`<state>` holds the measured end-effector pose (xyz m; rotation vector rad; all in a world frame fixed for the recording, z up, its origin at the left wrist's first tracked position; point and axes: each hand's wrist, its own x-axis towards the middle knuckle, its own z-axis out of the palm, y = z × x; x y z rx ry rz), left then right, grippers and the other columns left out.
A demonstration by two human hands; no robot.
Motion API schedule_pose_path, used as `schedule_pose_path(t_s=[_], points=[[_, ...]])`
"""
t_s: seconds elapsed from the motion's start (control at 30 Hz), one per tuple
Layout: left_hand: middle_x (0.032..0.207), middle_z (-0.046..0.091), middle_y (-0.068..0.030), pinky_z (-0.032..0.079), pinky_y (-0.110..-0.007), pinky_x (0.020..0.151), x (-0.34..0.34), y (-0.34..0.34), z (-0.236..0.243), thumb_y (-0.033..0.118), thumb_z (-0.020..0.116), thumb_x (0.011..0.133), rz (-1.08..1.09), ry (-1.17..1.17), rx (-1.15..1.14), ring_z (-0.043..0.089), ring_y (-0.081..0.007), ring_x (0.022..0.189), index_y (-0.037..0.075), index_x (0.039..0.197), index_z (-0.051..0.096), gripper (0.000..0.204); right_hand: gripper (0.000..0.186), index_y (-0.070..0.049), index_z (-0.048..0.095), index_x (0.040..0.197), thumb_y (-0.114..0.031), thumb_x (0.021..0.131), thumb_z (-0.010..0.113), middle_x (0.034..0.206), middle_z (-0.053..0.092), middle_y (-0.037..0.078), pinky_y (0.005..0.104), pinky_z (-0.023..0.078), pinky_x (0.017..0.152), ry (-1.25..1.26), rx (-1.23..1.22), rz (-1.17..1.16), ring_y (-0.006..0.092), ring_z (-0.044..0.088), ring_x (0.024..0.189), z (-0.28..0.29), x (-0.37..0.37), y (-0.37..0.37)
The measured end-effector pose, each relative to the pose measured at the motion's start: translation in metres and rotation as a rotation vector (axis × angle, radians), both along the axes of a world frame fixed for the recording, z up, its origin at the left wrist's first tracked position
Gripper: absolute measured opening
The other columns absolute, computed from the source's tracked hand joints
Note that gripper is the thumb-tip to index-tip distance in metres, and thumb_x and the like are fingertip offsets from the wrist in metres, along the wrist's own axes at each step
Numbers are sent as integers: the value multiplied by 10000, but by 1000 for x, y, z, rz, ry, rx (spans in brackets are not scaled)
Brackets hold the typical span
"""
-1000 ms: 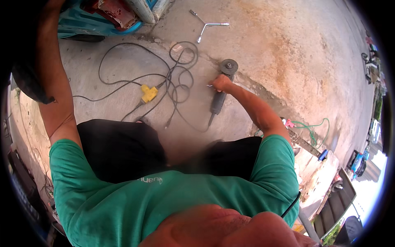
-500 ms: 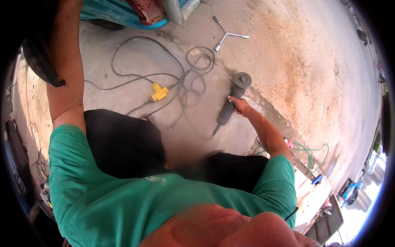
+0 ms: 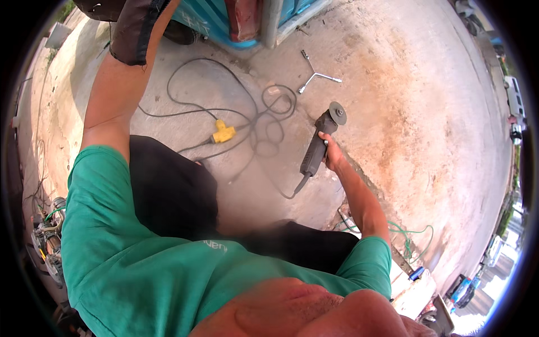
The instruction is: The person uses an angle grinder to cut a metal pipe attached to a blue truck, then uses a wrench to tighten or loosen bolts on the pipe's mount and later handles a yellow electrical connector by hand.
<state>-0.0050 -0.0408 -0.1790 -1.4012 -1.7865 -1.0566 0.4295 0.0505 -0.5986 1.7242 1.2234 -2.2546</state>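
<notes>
At the far left, a jumble of metal machine parts [image 3: 50, 241] lay beside the person's green shirt [image 3: 104, 185]. The left forearm [image 3: 109, 106] stretched up to the top edge, with dark cloth [image 3: 132, 36] over its upper end; the left hand itself was out of sight, so whether it was open or closed could not be told. Next came a bright blue body [image 3: 216, 28] with a red piece [image 3: 244, 22] on its front, and below it a yellow plug block [image 3: 223, 132] on the concrete floor [image 3: 393, 78]. Dark cable [image 3: 210, 104] ran from the block into loose loops, near a three-armed wrench [image 3: 315, 74]. To the right of the loops, the right hand [image 3: 333, 151] was closed around the grinder [image 3: 313, 150], its disc [image 3: 337, 114] tilted at the far end and its cord trailing toward the person; whether it cleared the floor could not be told. Farther right, a green cord [image 3: 408, 241] lay in loops near the right elbow.
</notes>
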Motion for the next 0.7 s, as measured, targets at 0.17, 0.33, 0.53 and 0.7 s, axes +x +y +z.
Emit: schedule_pose_path(t_s=[0.17,0.33,0.53,0.7], points=[[907,712,-182,538,-435,774,28,-12,18,337,620,974,-45,-376,-223,692,-297,846,49,999,719,306,602,-106,558,1251,-545,859,682,1082,622,44,348,500,786,242,124,-103,180,617,975,70,-22,13],[973,722,-80,528,-328,777,6,-19,5,316,606,1004,-163,-110,-103,689,-222,839,41,1055,704,297,470,-131,605,1139,-518,881,672,1006,633,17,316,473,693,414,282,-191,145,613,881,138,-60,17],[821,674,-79,515,-329,730,42,-24,-6,151,673,938,-437,-83,-41,646,-186,762,-3,936,689,155,457,-139,612,1114,-527,881,671,985,639,23,304,455,660,515,289,-201,151,616,857,139,-62,37],[964,730,-138,525,-344,789,115,-22,-54,346,708,897,-713,-436,-802,688,-239,891,-17,1071,685,403,460,-146,590,1140,-524,892,675,1007,620,11,305,463,722,554,252,-364,142,608,905,174,-67,6]])
